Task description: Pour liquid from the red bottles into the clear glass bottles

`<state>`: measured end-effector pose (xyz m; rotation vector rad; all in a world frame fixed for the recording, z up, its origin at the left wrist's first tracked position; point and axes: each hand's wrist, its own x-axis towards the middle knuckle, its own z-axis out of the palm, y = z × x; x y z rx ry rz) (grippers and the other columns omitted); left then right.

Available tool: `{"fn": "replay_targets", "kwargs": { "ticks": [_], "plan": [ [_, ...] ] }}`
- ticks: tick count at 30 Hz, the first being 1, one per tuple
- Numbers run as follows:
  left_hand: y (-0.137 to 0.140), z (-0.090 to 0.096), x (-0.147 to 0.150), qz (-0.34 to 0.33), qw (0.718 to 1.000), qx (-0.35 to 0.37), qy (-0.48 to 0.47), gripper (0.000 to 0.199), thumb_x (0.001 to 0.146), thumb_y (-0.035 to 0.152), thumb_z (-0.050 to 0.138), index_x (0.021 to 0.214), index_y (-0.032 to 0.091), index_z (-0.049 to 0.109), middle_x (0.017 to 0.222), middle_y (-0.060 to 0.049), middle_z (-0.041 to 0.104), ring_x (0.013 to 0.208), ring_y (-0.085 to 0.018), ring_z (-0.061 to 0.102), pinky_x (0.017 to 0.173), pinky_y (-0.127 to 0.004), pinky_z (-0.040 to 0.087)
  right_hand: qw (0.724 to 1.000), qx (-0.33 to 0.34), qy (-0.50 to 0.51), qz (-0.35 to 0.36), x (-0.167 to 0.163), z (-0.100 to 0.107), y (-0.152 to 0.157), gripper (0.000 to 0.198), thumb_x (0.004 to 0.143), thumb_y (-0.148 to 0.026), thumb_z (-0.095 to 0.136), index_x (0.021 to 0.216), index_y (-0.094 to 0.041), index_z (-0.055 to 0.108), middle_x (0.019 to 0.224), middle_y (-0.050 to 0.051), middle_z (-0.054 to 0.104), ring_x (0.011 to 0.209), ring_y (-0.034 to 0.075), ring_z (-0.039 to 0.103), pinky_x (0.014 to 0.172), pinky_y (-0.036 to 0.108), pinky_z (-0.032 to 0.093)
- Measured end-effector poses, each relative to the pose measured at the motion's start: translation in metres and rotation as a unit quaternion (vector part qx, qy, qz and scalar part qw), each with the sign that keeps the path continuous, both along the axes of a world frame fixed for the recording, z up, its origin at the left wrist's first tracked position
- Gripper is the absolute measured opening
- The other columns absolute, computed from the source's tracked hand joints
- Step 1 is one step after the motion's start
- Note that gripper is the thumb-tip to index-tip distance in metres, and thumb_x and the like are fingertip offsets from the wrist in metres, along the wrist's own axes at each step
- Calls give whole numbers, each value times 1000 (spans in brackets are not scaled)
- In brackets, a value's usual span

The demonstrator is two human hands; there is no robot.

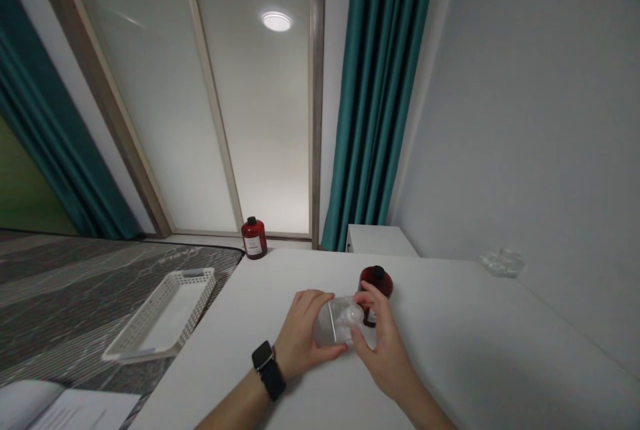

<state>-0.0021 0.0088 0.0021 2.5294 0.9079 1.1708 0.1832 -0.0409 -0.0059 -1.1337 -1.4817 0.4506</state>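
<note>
The left hand [303, 335] is clamped on a clear, glossy plastic container [331, 323], contents unclear, at the middle of the white tabletop [293, 273]; the right hand [379, 343] grips its right end. Just beyond stands a black-capped red bottle [376, 278]; left lies a perforated white basket [145, 353].

Clear, colourless container [340, 321], see-through and glossy, with a straight bright streak across its left half and a rounded, paler shape toward the right. Held between left hand [303, 330] and right hand [384, 347], resting on or just above the white worktop [450, 337]; impossible to tell which.
</note>
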Motion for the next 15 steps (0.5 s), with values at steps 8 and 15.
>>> {"fn": "replay_targets", "kwargs": {
  "ticks": [8, 15],
  "plan": [
    [-1, -1, 1, 25, 1000, 3, -18, 68, 68, 38, 82, 127, 19, 53, 114, -13, 64, 102, -31, 60, 88, -47, 51, 1000, 10, -19, -5, -2, 2, -3, 62, 85, -20, 57, 142, -26, 35, 119, 8, 60, 114, 25, 57, 105, 46, 42],
    [0, -1, 1, 44, 998, 33, -13, 67, 72, 45, 79, 129, 19, 53, 113, -13, 64, 100, -31, 61, 86, -45, 51, 999, 35, -38, 3, 1, 6, -8, 60, 86, -30, 62, 141, -25, 39, 117, 8, 59, 112, 27, 59, 98, 44, 48]
  ]
}}
